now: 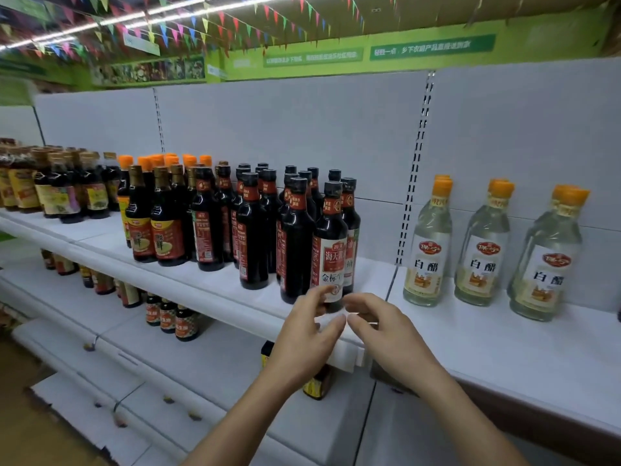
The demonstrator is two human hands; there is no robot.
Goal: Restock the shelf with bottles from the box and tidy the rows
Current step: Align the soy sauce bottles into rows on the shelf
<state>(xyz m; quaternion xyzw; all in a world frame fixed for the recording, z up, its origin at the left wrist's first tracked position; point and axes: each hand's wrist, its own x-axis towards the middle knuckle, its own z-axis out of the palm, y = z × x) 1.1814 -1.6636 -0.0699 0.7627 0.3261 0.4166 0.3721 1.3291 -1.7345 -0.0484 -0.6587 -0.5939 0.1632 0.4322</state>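
A dark glass soy-sauce bottle (331, 250) with a red-and-white label stands at the front edge of the white shelf (208, 290), fingertips (323, 293) of the left hand (302, 334) on its base, grip unclear, the right hand (386, 334) loosely open beside it.

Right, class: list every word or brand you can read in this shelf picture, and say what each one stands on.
"白醋": label of each clear bottle.
"保宁": red badge on those labels.
"海天", "金标生": label of the front dark bottle.
"鲜": yellow labels of the gold-capped bottles.
Green banners and other labels: too blurred to read.
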